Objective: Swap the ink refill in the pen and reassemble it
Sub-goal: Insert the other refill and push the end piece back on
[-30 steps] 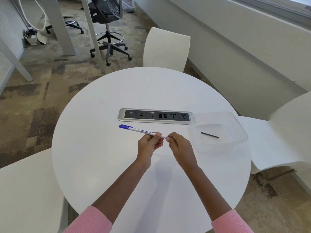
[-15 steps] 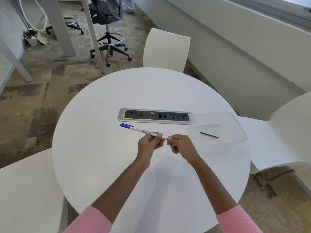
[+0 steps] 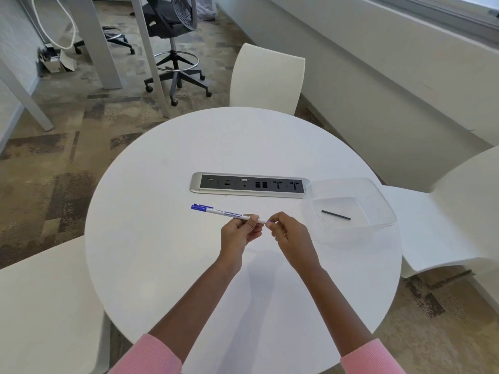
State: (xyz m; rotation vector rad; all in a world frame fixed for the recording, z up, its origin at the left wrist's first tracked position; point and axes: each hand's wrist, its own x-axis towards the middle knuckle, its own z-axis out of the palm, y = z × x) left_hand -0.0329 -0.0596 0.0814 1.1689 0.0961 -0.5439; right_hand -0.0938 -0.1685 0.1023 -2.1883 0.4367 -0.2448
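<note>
A white pen (image 3: 224, 211) with a blue cap end at its left is held level above the round white table (image 3: 167, 260). My left hand (image 3: 239, 233) grips the pen's barrel near its right end. My right hand (image 3: 287, 233) pinches the small blue tip piece at that same end; most of that piece is hidden by my fingers. A thin dark refill (image 3: 335, 215) lies alone inside a clear plastic tray (image 3: 383, 209) to the right of my hands.
A silver power and socket strip (image 3: 248, 185) is set into the table behind the pen. White chairs stand at the far side (image 3: 267, 76), the right (image 3: 445, 217) and the near left (image 3: 46, 314). A black office chair (image 3: 172, 28) stands on the carpet beyond.
My right hand's fingers have shifted on the pen's tip end, as if turning it. The pen and my left hand stay almost where they were.
</note>
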